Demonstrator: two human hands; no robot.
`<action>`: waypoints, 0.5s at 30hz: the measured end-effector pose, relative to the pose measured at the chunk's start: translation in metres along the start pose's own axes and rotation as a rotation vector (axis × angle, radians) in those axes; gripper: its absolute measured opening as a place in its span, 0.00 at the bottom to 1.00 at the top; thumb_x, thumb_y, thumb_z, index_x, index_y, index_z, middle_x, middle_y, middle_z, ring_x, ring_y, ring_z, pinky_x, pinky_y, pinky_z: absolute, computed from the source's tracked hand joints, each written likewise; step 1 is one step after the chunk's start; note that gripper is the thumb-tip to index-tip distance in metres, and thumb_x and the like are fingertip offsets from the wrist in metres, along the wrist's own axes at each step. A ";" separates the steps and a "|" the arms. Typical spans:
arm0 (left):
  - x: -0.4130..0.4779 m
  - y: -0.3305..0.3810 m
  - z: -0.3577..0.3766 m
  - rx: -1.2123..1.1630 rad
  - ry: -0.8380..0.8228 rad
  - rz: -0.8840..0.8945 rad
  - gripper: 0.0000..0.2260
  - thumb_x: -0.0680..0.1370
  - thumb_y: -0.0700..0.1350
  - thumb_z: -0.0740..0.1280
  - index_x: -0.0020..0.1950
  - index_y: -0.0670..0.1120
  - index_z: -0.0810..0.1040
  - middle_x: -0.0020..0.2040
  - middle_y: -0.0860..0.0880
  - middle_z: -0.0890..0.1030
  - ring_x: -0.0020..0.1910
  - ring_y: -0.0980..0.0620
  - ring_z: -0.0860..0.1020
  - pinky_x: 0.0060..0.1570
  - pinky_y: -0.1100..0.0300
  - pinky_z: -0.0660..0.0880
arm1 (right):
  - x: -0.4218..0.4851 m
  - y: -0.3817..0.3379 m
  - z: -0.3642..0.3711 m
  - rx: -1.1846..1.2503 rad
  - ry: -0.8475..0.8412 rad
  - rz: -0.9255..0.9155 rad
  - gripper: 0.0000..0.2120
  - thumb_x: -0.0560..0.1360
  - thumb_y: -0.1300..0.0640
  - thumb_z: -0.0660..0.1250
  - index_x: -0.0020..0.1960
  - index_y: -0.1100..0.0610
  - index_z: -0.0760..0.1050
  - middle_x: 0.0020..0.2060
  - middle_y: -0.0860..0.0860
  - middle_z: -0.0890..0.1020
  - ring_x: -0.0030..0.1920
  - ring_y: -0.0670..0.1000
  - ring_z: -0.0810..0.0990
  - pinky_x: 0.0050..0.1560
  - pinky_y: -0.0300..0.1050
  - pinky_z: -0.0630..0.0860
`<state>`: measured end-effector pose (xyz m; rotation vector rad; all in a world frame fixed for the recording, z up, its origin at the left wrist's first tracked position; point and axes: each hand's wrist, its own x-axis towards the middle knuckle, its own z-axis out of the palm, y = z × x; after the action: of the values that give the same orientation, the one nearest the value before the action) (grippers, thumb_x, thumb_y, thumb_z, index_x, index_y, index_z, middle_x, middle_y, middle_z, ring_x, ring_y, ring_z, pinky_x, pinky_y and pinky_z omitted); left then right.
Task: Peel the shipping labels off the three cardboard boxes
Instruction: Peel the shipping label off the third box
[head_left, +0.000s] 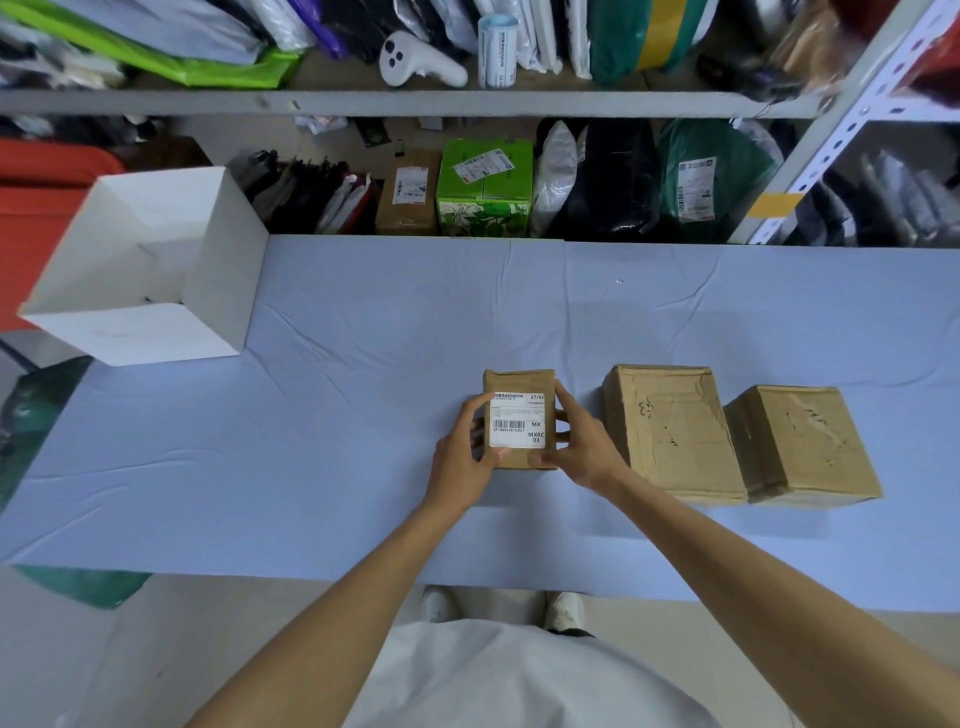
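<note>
At the counter's (363, 415) far left end stands an open white carton (223, 270). Well to its right, near the front edge, the left grip (462, 457) curls round the left side of a small box (519, 380), thumb at the lower left corner of its label (518, 421). The label lies flat on the box top. The right grip (582, 447) clasps the box's right side, thumb on the near edge. Further right sit a mid box (670, 431) and, just beside it, an end box (800, 441), tops scuffed brown.
</note>
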<state>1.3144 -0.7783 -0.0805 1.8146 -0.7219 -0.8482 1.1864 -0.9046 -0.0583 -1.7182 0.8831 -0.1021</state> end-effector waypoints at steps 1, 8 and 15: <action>0.001 0.001 0.000 0.001 0.003 -0.005 0.30 0.72 0.34 0.69 0.68 0.58 0.67 0.57 0.55 0.78 0.53 0.61 0.78 0.55 0.60 0.78 | 0.001 0.000 0.000 0.001 0.001 -0.003 0.46 0.67 0.72 0.73 0.76 0.52 0.53 0.58 0.47 0.73 0.55 0.48 0.75 0.35 0.29 0.76; 0.004 0.006 0.000 0.010 -0.003 -0.032 0.31 0.71 0.32 0.69 0.63 0.63 0.67 0.57 0.52 0.79 0.54 0.55 0.79 0.52 0.54 0.80 | 0.005 0.002 0.000 -0.021 0.002 0.026 0.48 0.66 0.69 0.75 0.77 0.51 0.52 0.62 0.51 0.74 0.53 0.49 0.77 0.35 0.33 0.78; 0.005 0.011 0.001 0.068 -0.010 -0.045 0.29 0.71 0.32 0.69 0.62 0.60 0.66 0.58 0.52 0.78 0.54 0.53 0.79 0.51 0.53 0.80 | 0.007 0.004 0.000 -0.012 -0.004 0.041 0.49 0.66 0.70 0.75 0.77 0.51 0.52 0.61 0.50 0.75 0.49 0.45 0.78 0.33 0.31 0.77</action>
<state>1.3156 -0.7869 -0.0720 1.8946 -0.7266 -0.8713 1.1895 -0.9086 -0.0641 -1.7096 0.9173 -0.0656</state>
